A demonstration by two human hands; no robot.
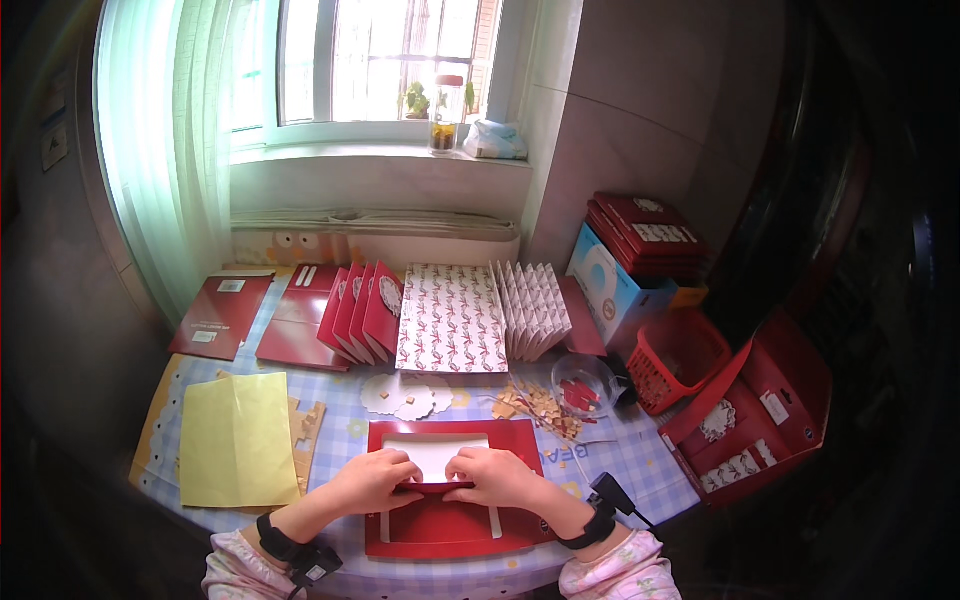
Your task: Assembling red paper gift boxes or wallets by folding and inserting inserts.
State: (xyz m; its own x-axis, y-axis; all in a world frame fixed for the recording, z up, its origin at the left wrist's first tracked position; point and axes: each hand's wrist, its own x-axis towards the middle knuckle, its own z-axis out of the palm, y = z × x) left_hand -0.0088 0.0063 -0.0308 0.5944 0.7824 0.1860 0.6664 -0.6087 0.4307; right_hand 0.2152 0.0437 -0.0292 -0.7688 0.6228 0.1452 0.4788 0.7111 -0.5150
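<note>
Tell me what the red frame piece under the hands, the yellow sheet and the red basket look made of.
Red frame piece: looks like thin card with a smooth, slightly glossy face; it lies flat with a crisp cut window. Yellow sheet: paper, matte, with a visible fold crease. Red basket: probably moulded plastic, judging by its lattice walls. Both hands, left and right, press on the card.

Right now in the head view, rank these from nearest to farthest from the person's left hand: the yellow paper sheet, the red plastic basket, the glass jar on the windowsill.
1. yellow paper sheet, just left of the left hand.
2. red plastic basket, on the table's right side.
3. glass jar, far back on the windowsill.
</note>
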